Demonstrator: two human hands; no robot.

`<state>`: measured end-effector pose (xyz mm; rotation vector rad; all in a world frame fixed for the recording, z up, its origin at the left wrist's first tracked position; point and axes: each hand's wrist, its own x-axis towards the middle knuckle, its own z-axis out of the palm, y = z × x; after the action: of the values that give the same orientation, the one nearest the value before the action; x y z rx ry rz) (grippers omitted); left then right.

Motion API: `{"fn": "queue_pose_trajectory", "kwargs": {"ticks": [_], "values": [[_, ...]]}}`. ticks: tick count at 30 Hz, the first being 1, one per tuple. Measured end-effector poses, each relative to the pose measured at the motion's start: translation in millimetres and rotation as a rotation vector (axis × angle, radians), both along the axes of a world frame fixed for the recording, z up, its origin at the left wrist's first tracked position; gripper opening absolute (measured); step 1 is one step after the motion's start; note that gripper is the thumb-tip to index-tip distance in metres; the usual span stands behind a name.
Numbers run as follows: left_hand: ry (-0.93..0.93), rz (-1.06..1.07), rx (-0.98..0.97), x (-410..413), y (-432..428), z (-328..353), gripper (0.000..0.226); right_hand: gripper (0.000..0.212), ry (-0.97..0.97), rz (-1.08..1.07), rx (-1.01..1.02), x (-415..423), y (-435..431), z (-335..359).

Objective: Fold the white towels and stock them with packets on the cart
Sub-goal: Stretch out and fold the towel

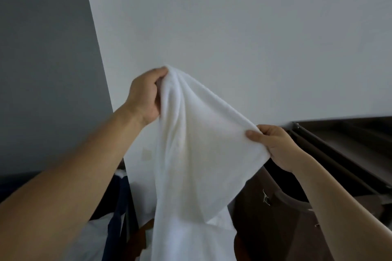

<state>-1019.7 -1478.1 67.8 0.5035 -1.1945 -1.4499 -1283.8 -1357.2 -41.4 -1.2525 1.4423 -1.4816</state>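
A white towel (197, 154) hangs in front of me, held up in the air against a pale wall. My left hand (146, 95) grips its upper corner, raised high at centre left. My right hand (273, 144) pinches the towel's edge lower down at the right, thumb on top. The cloth drapes in loose folds between my hands and falls out of view at the bottom. No cart or packets can be seen.
A dark brown wooden unit (343, 150) with a ridged top runs along the right, a metal clip on its front. A dark blue strap or fabric (118, 214) hangs at lower left beside white linen (91, 239). Grey wall fills the left.
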Motion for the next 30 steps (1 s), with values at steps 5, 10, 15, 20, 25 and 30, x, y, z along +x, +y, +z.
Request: {"fn": "queue_pose_trajectory", "kwargs": {"ticks": [5,10,15,20,25,30], "values": [[-0.847,0.159,-0.124,-6,-26,-91,0.031,0.018,0.011,-0.13,0.08,-2,3,-19],[-0.996,0.061,-0.149,-13,-5,-146,0.041,0.018,0.041,-0.064,0.176,31,-15,-35],[-0.874,0.019,-0.213,-8,13,-141,0.039,0.029,-0.216,0.3,0.189,50,-11,-30],[-0.79,-0.006,-0.209,2,18,-148,0.032,0.057,0.327,0.259,0.112,65,-11,-26],[-0.797,0.029,-0.183,7,18,-156,0.038,0.027,0.505,0.136,0.029,82,-23,-23],[-0.746,0.058,-0.243,7,24,-156,0.031,0.028,0.654,0.164,0.037,88,-35,-22]]}}
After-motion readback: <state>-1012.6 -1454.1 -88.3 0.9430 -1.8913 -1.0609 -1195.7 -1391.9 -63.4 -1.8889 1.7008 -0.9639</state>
